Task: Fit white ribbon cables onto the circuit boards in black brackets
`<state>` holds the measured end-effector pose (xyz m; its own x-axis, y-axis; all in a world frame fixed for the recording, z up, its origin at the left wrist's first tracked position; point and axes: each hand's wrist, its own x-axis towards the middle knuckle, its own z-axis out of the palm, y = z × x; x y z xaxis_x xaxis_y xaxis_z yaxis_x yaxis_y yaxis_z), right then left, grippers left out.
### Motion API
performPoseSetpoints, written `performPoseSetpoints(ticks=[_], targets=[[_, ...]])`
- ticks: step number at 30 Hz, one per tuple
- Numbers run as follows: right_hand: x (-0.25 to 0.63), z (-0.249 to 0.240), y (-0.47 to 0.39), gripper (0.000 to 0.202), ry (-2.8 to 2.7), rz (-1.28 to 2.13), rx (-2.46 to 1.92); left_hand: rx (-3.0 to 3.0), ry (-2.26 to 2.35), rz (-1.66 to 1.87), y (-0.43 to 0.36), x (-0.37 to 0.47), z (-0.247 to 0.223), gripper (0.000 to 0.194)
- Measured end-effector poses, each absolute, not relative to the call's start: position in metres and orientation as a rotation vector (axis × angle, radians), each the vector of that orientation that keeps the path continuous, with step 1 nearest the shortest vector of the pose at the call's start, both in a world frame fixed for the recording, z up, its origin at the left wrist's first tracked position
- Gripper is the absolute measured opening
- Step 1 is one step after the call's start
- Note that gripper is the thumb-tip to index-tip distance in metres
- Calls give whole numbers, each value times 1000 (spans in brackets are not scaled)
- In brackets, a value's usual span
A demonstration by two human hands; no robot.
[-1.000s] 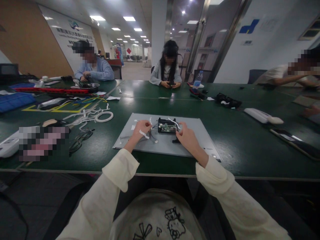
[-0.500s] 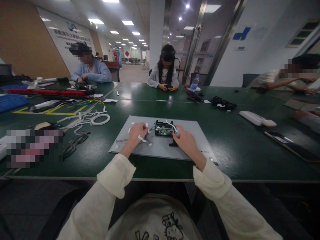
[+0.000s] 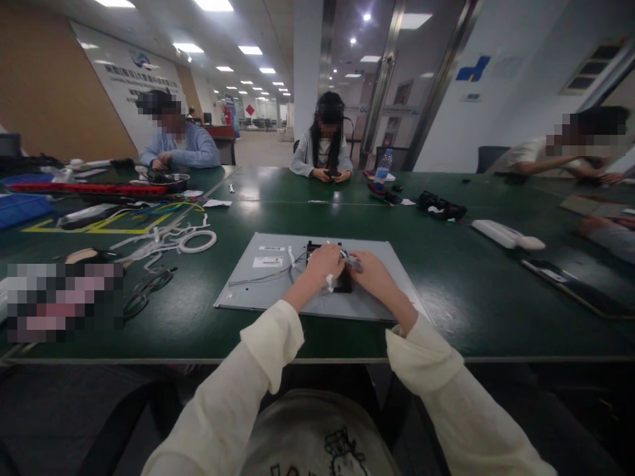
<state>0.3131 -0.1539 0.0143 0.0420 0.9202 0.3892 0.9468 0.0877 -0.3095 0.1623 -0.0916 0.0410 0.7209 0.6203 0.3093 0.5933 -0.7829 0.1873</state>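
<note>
The right hand's (image 3: 372,272) grip is clamped on grey cabling (image 3: 356,264); the left's (image 3: 321,266), over the black bracket (image 3: 343,283), I cannot tell. Crowded fingers could snag and strain the thin wires (image 3: 272,275). The dark, mostly covered bracket sits on a flat grey panel (image 3: 258,295) atop the green counter (image 3: 173,334).

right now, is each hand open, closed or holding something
Left hand: fingers curled over the black bracket; grip can't be told.
Right hand: fingers bent, close to the left; grip can't be told.
</note>
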Motion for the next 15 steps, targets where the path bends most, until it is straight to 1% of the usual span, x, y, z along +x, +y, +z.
performPoseSetpoints(ticks=[3,7,11,15], targets=[[314,16,-153,24,-1956,-46,-1841,2820,961,588,-85,166,31,24],[313,21,-155,23,-1972,-88,-1911,2796,930,652,-79,163,22,28],[313,23,-156,19,-1968,-106,-1990,2778,1014,602,-80,164,22,33],[314,23,-156,20,-1895,-116,-1965,2786,1044,577,-83,164,25,37]])
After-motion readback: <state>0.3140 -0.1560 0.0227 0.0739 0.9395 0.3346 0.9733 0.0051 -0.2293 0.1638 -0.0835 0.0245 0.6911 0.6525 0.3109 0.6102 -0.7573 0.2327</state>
